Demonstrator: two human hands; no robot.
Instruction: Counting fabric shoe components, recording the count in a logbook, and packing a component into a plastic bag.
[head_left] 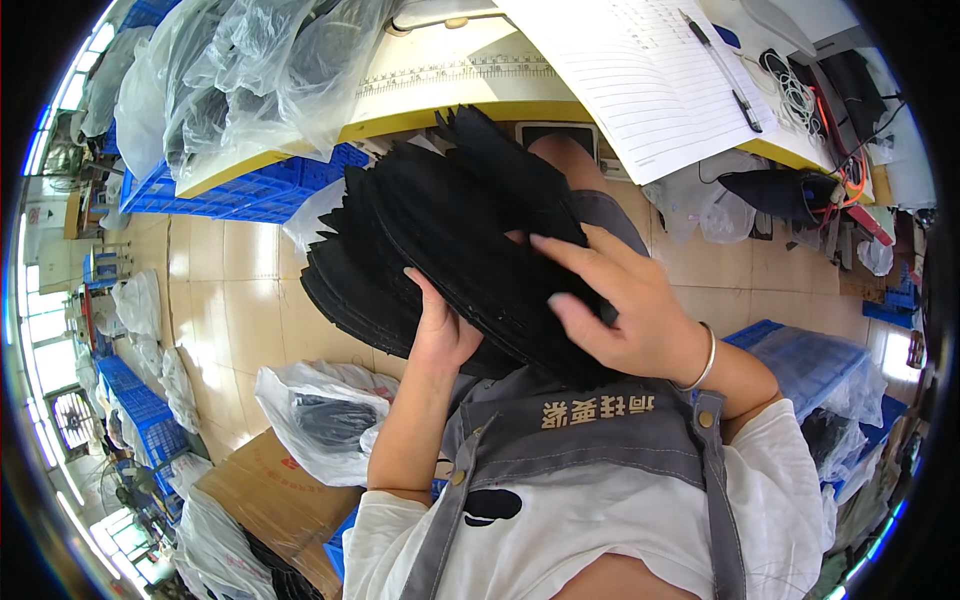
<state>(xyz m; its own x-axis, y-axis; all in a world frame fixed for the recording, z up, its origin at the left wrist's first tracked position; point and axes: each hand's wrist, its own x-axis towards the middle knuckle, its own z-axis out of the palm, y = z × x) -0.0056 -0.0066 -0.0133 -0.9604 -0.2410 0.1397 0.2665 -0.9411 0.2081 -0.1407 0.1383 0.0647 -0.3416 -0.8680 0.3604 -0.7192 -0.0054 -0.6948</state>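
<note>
We are grasping black pieces (440, 230) with our left hand (446, 335), while our right hand (635, 315) is lying spread against them.

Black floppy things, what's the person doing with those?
A person holds a bunch of black pieces over their lap. The left grip has them at the near edge, thumb on top, while the right grip is spread over the other side. On the table ahead lie a notebook and a pen.
</note>
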